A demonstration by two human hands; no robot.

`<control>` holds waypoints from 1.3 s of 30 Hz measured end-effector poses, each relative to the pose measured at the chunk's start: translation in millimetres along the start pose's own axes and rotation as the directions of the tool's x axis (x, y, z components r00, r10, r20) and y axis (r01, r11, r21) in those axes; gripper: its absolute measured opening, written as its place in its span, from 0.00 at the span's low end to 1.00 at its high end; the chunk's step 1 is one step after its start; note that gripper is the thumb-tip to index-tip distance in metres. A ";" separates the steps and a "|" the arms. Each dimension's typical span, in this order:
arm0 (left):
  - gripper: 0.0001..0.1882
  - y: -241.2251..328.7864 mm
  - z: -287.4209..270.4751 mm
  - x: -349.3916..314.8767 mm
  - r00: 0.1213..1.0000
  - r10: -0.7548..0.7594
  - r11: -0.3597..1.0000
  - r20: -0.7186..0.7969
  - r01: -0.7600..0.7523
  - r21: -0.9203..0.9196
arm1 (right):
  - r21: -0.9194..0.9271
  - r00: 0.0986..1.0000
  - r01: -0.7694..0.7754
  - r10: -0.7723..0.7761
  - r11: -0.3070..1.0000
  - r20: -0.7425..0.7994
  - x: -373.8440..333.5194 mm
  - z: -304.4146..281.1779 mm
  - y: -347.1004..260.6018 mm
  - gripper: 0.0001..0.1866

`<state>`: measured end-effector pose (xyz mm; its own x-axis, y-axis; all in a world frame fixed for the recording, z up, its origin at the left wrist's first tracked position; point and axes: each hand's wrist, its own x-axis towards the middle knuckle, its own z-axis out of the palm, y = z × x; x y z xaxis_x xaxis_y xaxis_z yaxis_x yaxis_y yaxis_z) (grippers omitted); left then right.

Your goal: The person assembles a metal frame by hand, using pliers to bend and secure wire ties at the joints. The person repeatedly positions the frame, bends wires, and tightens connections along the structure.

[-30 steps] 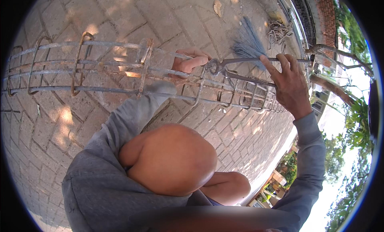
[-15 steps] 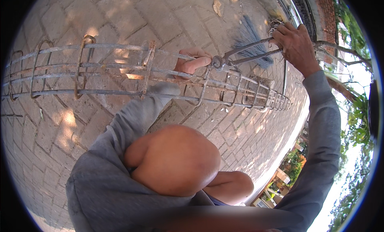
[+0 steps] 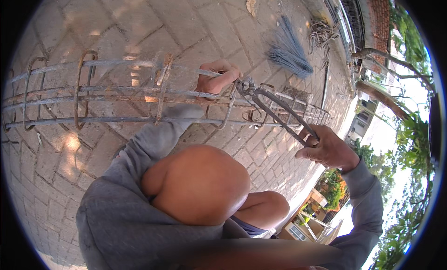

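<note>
A long rusty rebar cage (image 3: 116, 98), made of lengthwise bars with square stirrups, runs from left to right across my front. My left hand (image 3: 215, 78) reaches into it from below, fingers closed around the upper bar beside a stirrup. My right hand (image 3: 328, 146) grips the handles of long-handled pincers (image 3: 274, 110) on the near right side. Their jaws sit at the corner where that stirrup meets the upper bar, right by my left fingertips. Whether a tie wire is in the jaws is too small to tell.
A bundle of thin blue-grey tie wire (image 3: 291, 51) lies on the brick paving (image 3: 195, 18) beyond the cage. Tangled wire or rope (image 3: 321, 34) lies farther right, near a tree trunk (image 3: 382, 98). My bent knee (image 3: 200, 184) is close below the cage.
My right hand has swung the pincer handles from the far right toward me, turning the tool about its jaws. My left hand stays at the same joint.
</note>
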<state>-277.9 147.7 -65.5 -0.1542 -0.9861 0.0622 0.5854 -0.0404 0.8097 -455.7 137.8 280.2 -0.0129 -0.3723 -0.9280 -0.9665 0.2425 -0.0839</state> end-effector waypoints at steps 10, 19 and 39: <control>0.06 2.5 -1.0 1.0 0.980 -0.197 0.973 -0.010 0.194 -0.123 | 0.413 0.929 -0.195 0.302 0.890 -0.211 11.2 86.2 18.9 0.07; 0.07 3.9 2.0 1.9 0.987 -0.157 0.980 -0.018 0.154 -0.124 | -0.097 0.968 -0.026 0.001 0.995 -0.250 11.4 55.0 32.4 0.20; 0.07 9.8 -0.3 3.6 0.976 -0.215 0.971 0.043 0.219 -0.098 | -0.251 0.932 0.067 -0.150 0.966 -0.331 56.0 35.2 100.7 0.23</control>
<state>-272.4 143.7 -57.5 -0.3106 -0.9464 -0.0888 0.6123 -0.2707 0.7428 -544.8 172.9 207.0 0.0483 -0.6797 -0.7319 -0.9985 -0.0151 -0.0520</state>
